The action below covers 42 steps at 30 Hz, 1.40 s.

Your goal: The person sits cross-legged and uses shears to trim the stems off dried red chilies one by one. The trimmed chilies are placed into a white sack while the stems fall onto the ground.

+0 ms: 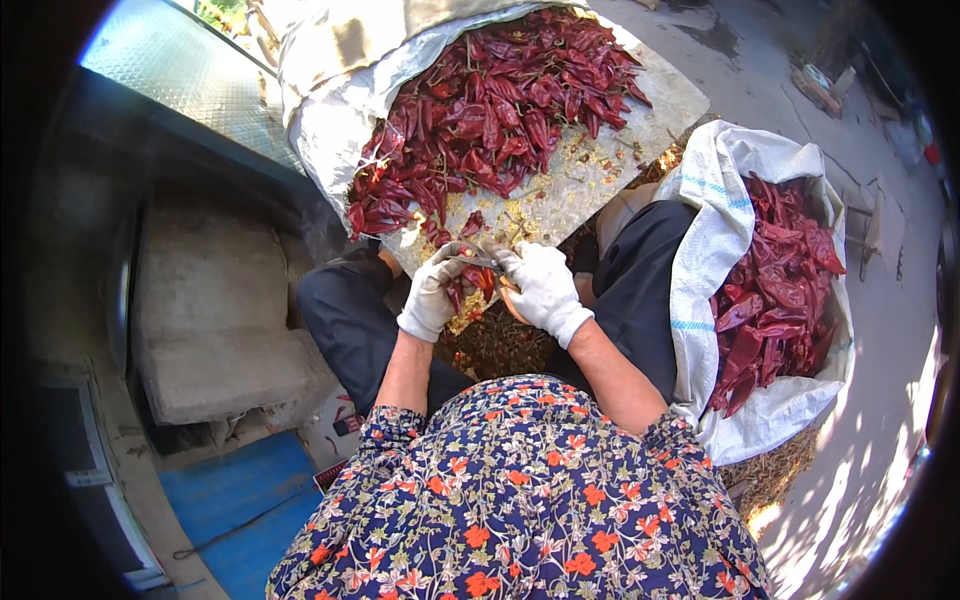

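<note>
My left hand (429, 291), in a white knit glove, grips dried red chili peppers (480, 280) over the near corner of a pale board (600, 180). Scissors (510, 294) with orange handles sit in my gloved right hand (546, 285). Their metal blades reach left across the chilies at my left fingers; whether the blades are closed is too small to tell. Just beyond my hands, a large heap of dried red chilies (495, 112) spills from a white woven sack (330, 127) onto the board. Yellow seeds (517, 217) and stem bits lie scattered there.
To my right stands an open white woven sack (694, 262) holding dried chilies (780, 277). A grey concrete block (217, 315) and a blue sheet (240, 510) are at left. Stem debris (502, 345) covers the ground between my legs. A small stool (870, 232) stands farther right.
</note>
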{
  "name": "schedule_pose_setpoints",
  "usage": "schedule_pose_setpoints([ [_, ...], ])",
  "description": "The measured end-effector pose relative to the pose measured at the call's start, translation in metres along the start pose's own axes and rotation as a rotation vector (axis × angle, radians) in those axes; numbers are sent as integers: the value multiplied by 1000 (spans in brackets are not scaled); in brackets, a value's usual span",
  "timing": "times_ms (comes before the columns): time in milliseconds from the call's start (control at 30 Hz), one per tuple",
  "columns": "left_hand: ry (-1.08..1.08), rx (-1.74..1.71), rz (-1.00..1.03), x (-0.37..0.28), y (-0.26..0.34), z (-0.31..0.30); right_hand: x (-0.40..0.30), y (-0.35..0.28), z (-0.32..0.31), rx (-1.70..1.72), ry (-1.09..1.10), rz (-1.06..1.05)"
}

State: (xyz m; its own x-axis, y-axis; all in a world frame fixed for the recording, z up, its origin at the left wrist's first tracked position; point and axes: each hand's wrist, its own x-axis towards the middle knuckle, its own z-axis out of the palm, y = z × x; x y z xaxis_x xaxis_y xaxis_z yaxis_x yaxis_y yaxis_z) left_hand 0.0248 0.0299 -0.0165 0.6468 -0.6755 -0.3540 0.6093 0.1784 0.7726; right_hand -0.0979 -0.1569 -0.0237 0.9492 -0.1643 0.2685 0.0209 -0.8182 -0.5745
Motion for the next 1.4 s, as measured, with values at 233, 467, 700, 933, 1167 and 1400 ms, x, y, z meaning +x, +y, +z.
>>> schedule_pose_setpoints([
  [233, -83, 6, -9, 1, 0, -23, -5, -1, 5, 16, -17, -38],
  [467, -14, -65, -77, -3, 0, -21, -8, -11, 4, -22, 33, -62],
  [700, 13, -69, -23, -11, 1, -4, -11, -6, 26, 170, 57, -30],
  [933, -20, -205, -15, -4, -11, -11, -6, -2, 26, 205, 144, -24],
  [1167, -29, -180, 10, -1, -17, -22, -1, -5, 3, 67, 74, -58],
  [1400, 33, -269, -16, 1, -20, -31, -2, -5, 0, -7, 27, -108],
])
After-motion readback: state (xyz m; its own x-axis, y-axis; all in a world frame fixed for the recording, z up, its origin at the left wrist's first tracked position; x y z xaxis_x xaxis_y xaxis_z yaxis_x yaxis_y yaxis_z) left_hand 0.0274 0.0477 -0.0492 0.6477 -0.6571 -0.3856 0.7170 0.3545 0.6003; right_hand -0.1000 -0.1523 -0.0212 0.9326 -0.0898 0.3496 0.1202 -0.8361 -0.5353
